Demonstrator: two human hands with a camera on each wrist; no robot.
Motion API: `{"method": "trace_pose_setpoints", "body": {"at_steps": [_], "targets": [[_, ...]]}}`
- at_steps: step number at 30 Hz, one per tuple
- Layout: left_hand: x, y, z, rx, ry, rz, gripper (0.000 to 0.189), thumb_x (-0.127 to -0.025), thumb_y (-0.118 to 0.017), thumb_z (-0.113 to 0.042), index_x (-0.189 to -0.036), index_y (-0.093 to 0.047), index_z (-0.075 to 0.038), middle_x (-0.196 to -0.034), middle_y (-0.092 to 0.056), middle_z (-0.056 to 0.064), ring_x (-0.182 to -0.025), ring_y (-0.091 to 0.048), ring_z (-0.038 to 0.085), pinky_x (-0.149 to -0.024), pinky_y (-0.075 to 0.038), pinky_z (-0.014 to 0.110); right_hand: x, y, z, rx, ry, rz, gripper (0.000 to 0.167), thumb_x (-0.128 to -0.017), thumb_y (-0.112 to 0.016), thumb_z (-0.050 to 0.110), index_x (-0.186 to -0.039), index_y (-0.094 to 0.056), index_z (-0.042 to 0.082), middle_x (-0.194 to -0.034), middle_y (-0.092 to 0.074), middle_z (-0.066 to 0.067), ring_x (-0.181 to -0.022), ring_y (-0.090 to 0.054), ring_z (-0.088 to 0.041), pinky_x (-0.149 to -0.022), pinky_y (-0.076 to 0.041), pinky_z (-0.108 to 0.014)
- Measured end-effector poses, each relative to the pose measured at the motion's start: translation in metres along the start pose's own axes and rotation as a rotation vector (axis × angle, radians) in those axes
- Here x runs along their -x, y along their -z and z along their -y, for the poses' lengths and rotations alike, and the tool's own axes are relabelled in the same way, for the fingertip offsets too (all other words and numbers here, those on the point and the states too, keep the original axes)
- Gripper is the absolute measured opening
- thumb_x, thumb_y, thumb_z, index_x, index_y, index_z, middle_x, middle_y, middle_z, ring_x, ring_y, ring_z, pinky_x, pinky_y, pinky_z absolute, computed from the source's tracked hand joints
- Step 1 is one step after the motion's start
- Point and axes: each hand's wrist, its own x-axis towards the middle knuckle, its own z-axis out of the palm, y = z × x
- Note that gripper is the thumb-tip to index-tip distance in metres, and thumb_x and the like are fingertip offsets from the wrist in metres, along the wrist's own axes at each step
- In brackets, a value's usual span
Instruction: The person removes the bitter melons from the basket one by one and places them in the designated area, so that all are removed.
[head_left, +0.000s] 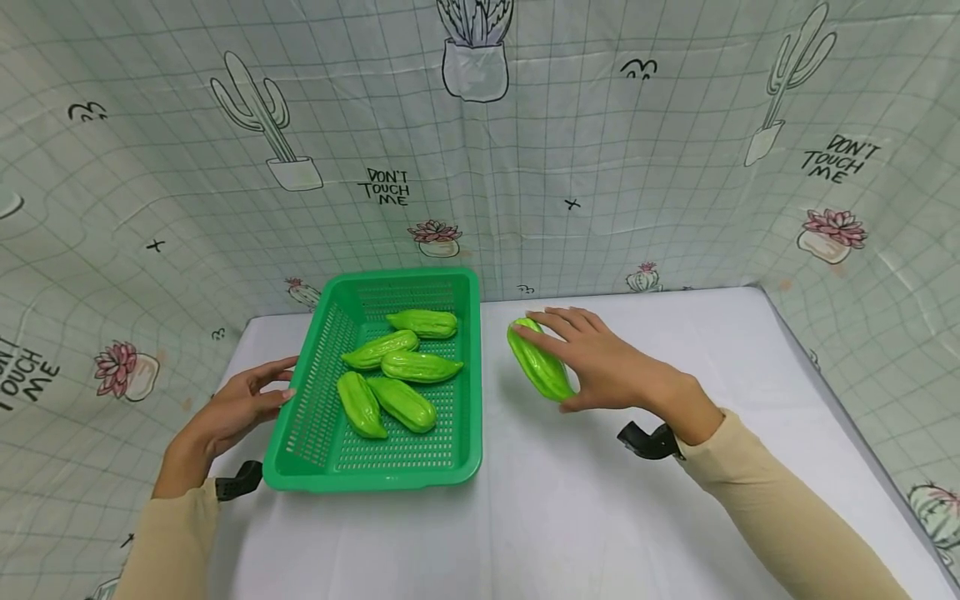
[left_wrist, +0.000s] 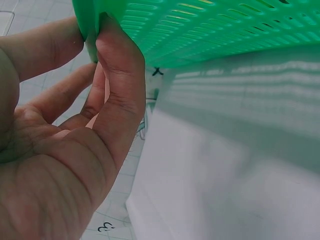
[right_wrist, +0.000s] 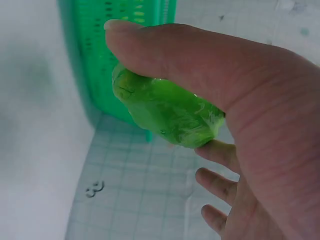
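Note:
A green plastic basket with slotted walls stands on the left of the table. Several light-green bitter melons, ridged and tapered, lie inside it. My left hand pinches the basket's left rim; in the left wrist view the fingers bend over the green edge. To the right of the basket, my right hand holds one more bitter melon between thumb and fingers, tilted above the table. The right wrist view shows this melon under the thumb, with a glossy surface.
The white table meets a grid-patterned cloth backdrop at its back edge and sides. Black wrist mounts sit at both cuffs. The basket's right wall stands between the held melon and those inside.

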Motion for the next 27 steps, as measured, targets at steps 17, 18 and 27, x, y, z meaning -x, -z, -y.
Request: {"method": "trace_pose_setpoints", "body": {"at_steps": [17, 18, 27], "targets": [[0.001, 0.000, 0.001, 0.001, -0.010, 0.000, 0.069, -0.110, -0.055, -0.009, -0.165, -0.017, 0.009, -0.149, -0.035, 0.030, -0.097, -0.067, 0.005, -0.088, -0.057, 0.021, 0.031, -0.026, -0.043, -0.028, -0.146, 0.007, 0.115, -0.068, -0.102, 0.024, -0.162, -0.039, 0.008, -0.161, -0.040, -0.023, -0.148, -0.036, -0.047, -0.120, -0.026, -0.066], [0.001, 0.000, 0.001, 0.000, -0.010, 0.001, 0.069, -0.110, -0.056, -0.008, -0.165, -0.017, 0.009, -0.149, -0.035, 0.030, -0.097, -0.067, 0.006, -0.088, -0.057, 0.022, 0.032, -0.027, -0.045, -0.030, -0.157, 0.007, 0.115, -0.068, -0.102, 0.024, -0.162, -0.039, 0.008, -0.161, -0.041, -0.023, -0.148, -0.036, -0.048, -0.120, -0.025, -0.066], [0.001, 0.000, 0.000, -0.001, -0.009, 0.000, 0.069, -0.110, -0.056, -0.009, -0.165, -0.017, 0.009, -0.149, -0.035, 0.031, -0.097, -0.067, 0.006, -0.088, -0.056, 0.021, 0.035, -0.034, -0.056, -0.019, -0.257, 0.002, 0.114, -0.070, -0.101, 0.027, -0.162, -0.038, 0.005, -0.159, -0.041, -0.028, -0.145, -0.037, -0.052, -0.119, -0.026, -0.069]]}}
